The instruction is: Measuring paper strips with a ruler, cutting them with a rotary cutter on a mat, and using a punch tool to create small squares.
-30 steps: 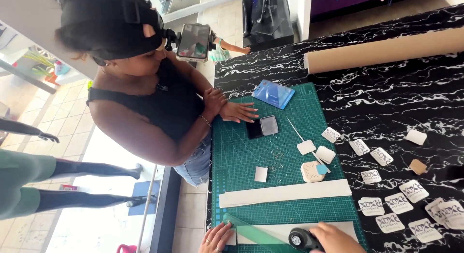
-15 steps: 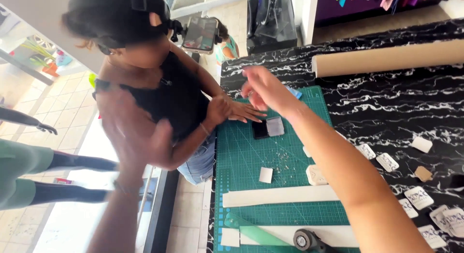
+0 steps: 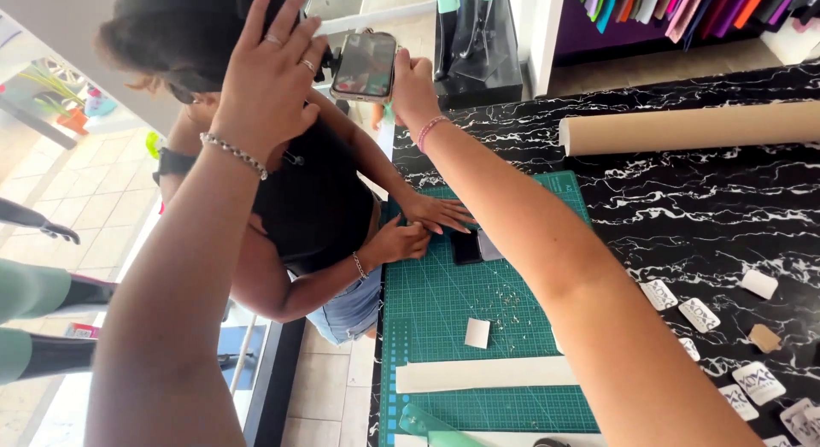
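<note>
right hand (image 3: 416, 84): wrapped around the right edge of the phone (image 3: 365, 65), fingers curled on it, so it's holding rather than open. Pink bracelet on the wrist.

left hand (image 3: 272, 67): spread wide, fingers fanned, rings on two of them, beaded bracelet at the wrist. It sits over the other person's head (image 3: 179, 37); can't really tell if it's touching the hair or just hovering, the angle's bad.

arms: both stretched out away from the camera, the right one running diagonally across the green cutting mat (image 3: 453, 302), the left one up along the left side of the scene.

phone: far middle of the scene, mounted up by the other person's head, dark screen facing the camera, tilted a bit. It's well beyond the mat, not on the table.

other person: leaning over the mat's far left corner, both hands on a small dark piece (image 3: 466, 246).

rest of the table: long cream strip (image 3: 483, 374) near, small white square (image 3: 477, 332), cardboard tube (image 3: 692, 126) far right on the black marble top (image 3: 717, 208).
</note>
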